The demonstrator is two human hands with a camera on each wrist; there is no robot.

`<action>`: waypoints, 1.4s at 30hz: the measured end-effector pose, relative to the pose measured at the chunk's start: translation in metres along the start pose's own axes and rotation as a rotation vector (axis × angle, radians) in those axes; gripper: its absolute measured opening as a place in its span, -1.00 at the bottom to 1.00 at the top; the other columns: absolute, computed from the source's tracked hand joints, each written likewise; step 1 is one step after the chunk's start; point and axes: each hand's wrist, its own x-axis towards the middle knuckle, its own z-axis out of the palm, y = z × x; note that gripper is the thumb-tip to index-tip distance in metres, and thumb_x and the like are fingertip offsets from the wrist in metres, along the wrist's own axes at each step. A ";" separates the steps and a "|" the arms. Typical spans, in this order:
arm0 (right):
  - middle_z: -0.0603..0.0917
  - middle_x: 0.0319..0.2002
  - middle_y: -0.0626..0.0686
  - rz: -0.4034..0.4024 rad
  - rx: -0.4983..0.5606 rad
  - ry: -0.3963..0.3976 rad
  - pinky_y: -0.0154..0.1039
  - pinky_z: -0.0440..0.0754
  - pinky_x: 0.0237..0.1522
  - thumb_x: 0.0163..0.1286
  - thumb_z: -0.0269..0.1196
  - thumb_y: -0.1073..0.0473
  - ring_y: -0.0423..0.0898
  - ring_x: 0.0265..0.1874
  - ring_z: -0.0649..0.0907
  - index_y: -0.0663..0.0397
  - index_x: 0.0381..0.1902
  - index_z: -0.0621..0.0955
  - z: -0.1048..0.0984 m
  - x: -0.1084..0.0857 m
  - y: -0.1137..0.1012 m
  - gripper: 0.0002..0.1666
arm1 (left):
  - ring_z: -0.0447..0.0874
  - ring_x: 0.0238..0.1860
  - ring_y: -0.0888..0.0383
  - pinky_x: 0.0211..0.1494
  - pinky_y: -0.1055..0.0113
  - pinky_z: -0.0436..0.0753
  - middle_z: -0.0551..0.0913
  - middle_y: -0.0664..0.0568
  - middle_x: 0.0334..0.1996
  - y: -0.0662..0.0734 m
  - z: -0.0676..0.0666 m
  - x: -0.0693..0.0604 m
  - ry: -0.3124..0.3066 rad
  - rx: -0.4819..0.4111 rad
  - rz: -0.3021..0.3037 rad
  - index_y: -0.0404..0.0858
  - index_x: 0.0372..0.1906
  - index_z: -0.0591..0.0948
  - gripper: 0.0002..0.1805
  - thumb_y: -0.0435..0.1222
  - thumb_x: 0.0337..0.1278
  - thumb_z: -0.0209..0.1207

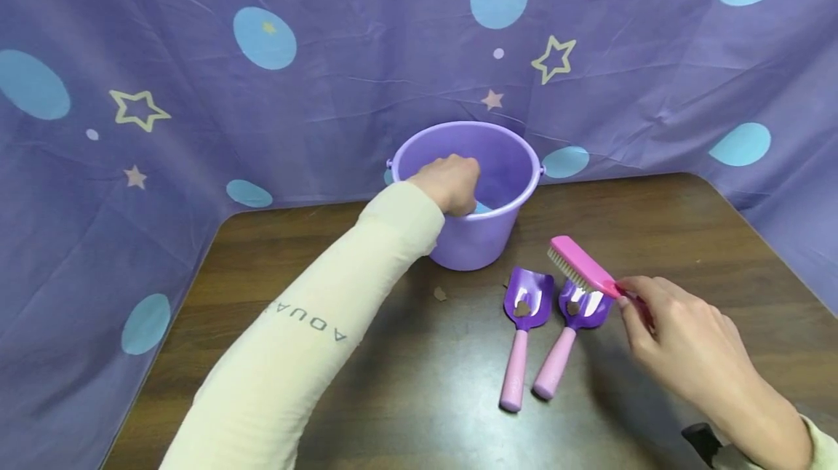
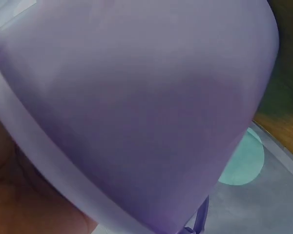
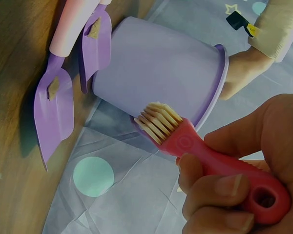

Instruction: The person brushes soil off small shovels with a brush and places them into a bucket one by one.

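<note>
Right hand (image 1: 687, 335): you grip the pink brush (image 1: 585, 266) by its handle, long axis slanting up-left from your fingers toward the purple bucket (image 1: 468, 244), bristles downward. Likely what counts: left scoop (image 1: 518, 361) and right scoop (image 1: 561, 353) lie left of that hand, the nearer one, handles toward you, a scrap on each. Your left hand (image 1: 448, 182) reaches over the bucket's rim, fingers hidden; can't tell whether it holds the blue thing (image 1: 482, 207) beside it.
</note>
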 end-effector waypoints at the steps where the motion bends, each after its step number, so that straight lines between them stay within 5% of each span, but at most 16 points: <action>1: 0.56 -0.43 -0.07 0.001 -0.002 -0.001 -0.18 0.25 -0.69 0.23 0.22 0.20 -0.11 -0.62 0.44 0.01 -0.15 0.63 0.000 0.000 0.000 -0.79 | 0.55 -0.18 0.02 -0.10 0.08 0.53 0.57 0.01 -0.23 0.000 0.000 0.000 0.005 -0.006 0.003 -0.13 -0.29 0.57 -0.86 -0.21 0.02 0.17; 10: 0.55 -0.45 -0.06 0.012 -0.009 -0.002 -0.17 0.25 -0.68 0.23 0.23 0.19 -0.10 -0.61 0.44 0.02 -0.14 0.63 -0.004 0.000 0.005 -0.78 | 0.57 -0.31 0.03 -0.22 0.07 0.53 0.58 0.01 -0.41 0.001 -0.004 -0.011 0.101 -0.020 0.062 -0.12 -0.50 0.53 -0.79 -0.11 0.13 0.10; 18: 0.55 -0.44 -0.06 0.028 -0.002 -0.002 -0.19 0.24 -0.67 0.25 0.21 0.19 -0.10 -0.60 0.44 0.01 -0.13 0.63 -0.007 -0.001 0.009 -0.78 | 0.50 -0.46 0.09 -0.41 0.14 0.48 0.50 0.07 -0.53 0.009 -0.003 -0.049 0.492 -0.077 0.191 -0.13 -0.52 0.54 -0.83 -0.22 0.13 0.07; 23: 0.55 -0.44 -0.05 0.031 -0.004 -0.006 -0.19 0.24 -0.67 0.26 0.21 0.18 -0.10 -0.60 0.45 0.01 -0.14 0.63 -0.007 0.000 0.010 -0.79 | 0.56 -0.45 0.08 -0.40 0.17 0.52 0.53 0.08 -0.50 0.021 0.016 -0.083 0.633 -0.091 0.271 -0.17 -0.35 0.62 -0.84 -0.19 0.16 0.11; 26: 0.55 -0.43 -0.05 0.037 -0.005 -0.012 -0.19 0.24 -0.67 0.26 0.21 0.18 -0.10 -0.60 0.44 0.01 -0.13 0.63 -0.008 -0.001 0.011 -0.79 | 0.52 -0.50 0.12 -0.46 0.21 0.51 0.49 0.11 -0.53 0.026 0.036 -0.100 0.629 -0.092 0.302 -0.16 -0.39 0.58 -0.84 -0.16 0.15 0.14; 31: 0.54 -0.44 -0.05 0.049 -0.007 -0.027 -0.21 0.22 -0.67 0.27 0.21 0.17 -0.11 -0.60 0.43 0.02 -0.12 0.63 -0.009 -0.002 0.012 -0.77 | 0.51 -0.54 0.14 -0.54 0.25 0.47 0.47 0.15 -0.55 0.033 0.082 -0.116 0.504 -0.128 0.288 -0.12 -0.43 0.56 -0.84 -0.12 0.11 0.20; 36: 0.52 -0.45 -0.06 0.072 0.001 -0.039 -0.21 0.21 -0.68 0.29 0.19 0.16 -0.11 -0.60 0.42 0.00 -0.11 0.63 -0.012 -0.003 0.012 -0.78 | 0.58 -0.50 0.13 -0.55 0.29 0.48 0.52 0.14 -0.51 0.040 0.123 -0.121 0.414 -0.197 0.277 -0.14 -0.37 0.62 -0.86 -0.16 0.08 0.24; 42: 0.50 -0.47 -0.08 0.069 0.012 -0.025 -0.22 0.20 -0.69 0.28 0.19 0.18 -0.11 -0.61 0.42 -0.01 -0.12 0.63 -0.014 -0.004 0.012 -0.78 | 0.61 -0.46 0.14 -0.48 0.31 0.52 0.58 0.09 -0.46 0.057 0.154 -0.121 0.384 -0.262 0.239 -0.21 -0.31 0.63 -0.82 -0.18 0.05 0.27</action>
